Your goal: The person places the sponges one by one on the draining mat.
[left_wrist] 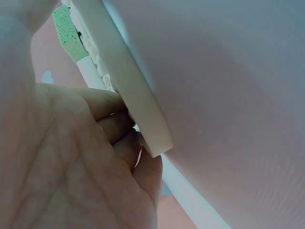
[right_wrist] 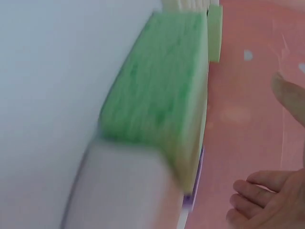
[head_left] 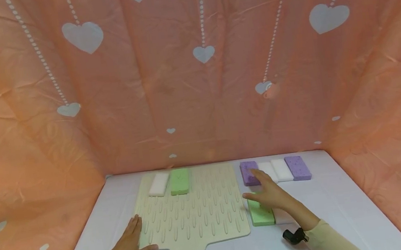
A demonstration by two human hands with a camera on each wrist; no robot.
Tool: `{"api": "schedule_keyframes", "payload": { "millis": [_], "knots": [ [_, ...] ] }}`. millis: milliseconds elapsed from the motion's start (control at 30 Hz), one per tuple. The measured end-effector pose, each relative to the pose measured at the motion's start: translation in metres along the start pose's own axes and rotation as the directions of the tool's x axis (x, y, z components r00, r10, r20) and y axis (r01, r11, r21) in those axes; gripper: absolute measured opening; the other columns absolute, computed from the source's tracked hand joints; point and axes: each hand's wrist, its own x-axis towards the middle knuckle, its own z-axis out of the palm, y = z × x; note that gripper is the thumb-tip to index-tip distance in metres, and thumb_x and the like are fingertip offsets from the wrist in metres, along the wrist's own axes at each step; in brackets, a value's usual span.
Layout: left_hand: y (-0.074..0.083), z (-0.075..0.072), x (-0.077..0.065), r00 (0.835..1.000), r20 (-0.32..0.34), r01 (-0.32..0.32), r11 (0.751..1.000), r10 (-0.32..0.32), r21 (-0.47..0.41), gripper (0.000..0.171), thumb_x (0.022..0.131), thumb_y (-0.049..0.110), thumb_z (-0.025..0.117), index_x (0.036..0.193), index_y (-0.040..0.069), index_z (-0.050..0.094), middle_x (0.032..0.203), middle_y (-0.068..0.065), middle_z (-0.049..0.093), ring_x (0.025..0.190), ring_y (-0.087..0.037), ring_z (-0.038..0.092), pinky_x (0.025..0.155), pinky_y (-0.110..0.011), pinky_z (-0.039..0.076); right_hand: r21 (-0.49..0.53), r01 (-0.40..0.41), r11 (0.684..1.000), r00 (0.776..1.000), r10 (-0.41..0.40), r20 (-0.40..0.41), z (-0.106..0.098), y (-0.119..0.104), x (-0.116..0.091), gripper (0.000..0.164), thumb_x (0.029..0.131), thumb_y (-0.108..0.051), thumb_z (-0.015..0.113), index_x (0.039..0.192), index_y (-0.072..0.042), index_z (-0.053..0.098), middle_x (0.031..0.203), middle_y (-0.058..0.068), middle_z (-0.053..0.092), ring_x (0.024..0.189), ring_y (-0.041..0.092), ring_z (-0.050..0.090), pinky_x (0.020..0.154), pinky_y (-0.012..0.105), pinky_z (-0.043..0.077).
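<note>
A beige ridged mat [head_left: 206,229] lies on the table, carrying a white sponge [head_left: 159,184] and a green sponge [head_left: 179,181] at its far left. My left hand [head_left: 125,247] rests along the mat's left edge, fingers extended and thumb by the near corner; in the left wrist view the fingers touch the mat's rim [left_wrist: 128,81]. With fingers spread and holding nothing, my right hand [head_left: 270,194] hovers over a second green sponge [head_left: 263,217] right of the mat. Another white sponge [head_left: 282,216], partly hidden by the forearm, adjoins it.
Behind the right hand stands a row: a purple sponge [head_left: 247,176], two white sponges [head_left: 281,170] and another purple sponge [head_left: 298,168]. An orange curtain with hearts [head_left: 189,101] encloses the white table [head_left: 340,208] at the back and sides.
</note>
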Motion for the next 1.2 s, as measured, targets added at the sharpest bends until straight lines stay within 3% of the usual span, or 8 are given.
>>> {"api": "schedule_keyframes", "payload": {
  "millis": [100,400,567,833,1133,1200],
  "knots": [
    [-0.003,0.002,0.000,1.000,-0.002,0.010,1.000,-0.010,-0.028,0.131,0.082,0.060,0.086,0.159,-0.023,0.019,0.169,-0.043,0.011,0.157,-0.061,0.008,0.128,-0.069,0.008,-0.024,-0.002,1.000,1.000,0.002,-0.011,-0.009,0.010,-0.004,0.110,0.091,-0.051,0.085,0.167,0.003,0.028,0.170,0.033,0.028,0.157,0.055,0.026,0.121,0.074,0.029],
    [0.005,-0.004,0.001,0.999,0.024,0.038,0.998,-0.039,0.043,0.129,0.083,0.056,0.087,0.158,-0.024,0.019,0.168,-0.043,0.013,0.157,-0.061,0.011,0.124,-0.073,0.021,-0.030,-0.035,0.999,0.999,0.034,-0.029,-0.032,0.035,-0.016,0.107,0.093,-0.051,0.082,0.168,0.002,0.027,0.170,0.034,0.027,0.156,0.057,0.026,0.120,0.076,0.028],
    [0.006,-0.005,0.001,0.999,0.021,0.034,0.999,-0.035,0.035,0.127,0.083,0.053,0.088,0.158,-0.024,0.019,0.168,-0.044,0.013,0.157,-0.062,0.010,0.123,-0.073,0.021,-0.027,-0.034,0.999,0.999,0.033,-0.043,-0.045,0.047,-0.021,0.106,0.093,-0.048,0.083,0.167,0.004,0.027,0.168,0.036,0.028,0.154,0.058,0.029,0.120,0.075,0.030],
    [0.011,-0.006,0.000,0.999,0.016,0.032,0.998,-0.033,0.048,0.125,0.085,0.051,0.088,0.158,-0.024,0.019,0.168,-0.043,0.014,0.157,-0.061,0.011,0.124,-0.072,0.022,-0.052,-0.074,0.996,0.997,0.072,-0.041,-0.067,0.065,-0.027,0.106,0.093,-0.046,0.083,0.166,0.006,0.026,0.168,0.039,0.024,0.154,0.061,0.024,0.120,0.077,0.027],
    [0.011,-0.005,0.001,0.999,0.019,0.044,0.998,-0.045,0.049,0.126,0.084,0.052,0.088,0.158,-0.024,0.019,0.168,-0.043,0.014,0.157,-0.061,0.011,0.124,-0.072,0.022,-0.051,-0.065,0.997,0.996,0.062,-0.063,-0.085,0.094,-0.026,0.104,0.092,-0.038,0.086,0.163,0.012,0.029,0.162,0.042,0.032,0.150,0.063,0.029,0.120,0.076,0.026],
    [0.007,-0.003,0.001,0.999,0.016,0.045,0.999,-0.045,0.018,0.128,0.084,0.054,0.087,0.159,-0.023,0.018,0.169,-0.042,0.012,0.158,-0.060,0.009,0.133,-0.055,0.010,-0.050,-0.076,0.996,0.996,0.073,-0.061,-0.090,0.098,-0.025,0.104,0.092,-0.039,0.086,0.162,0.013,0.028,0.163,0.043,0.029,0.151,0.063,0.027,0.120,0.077,0.025]
  ]
}}
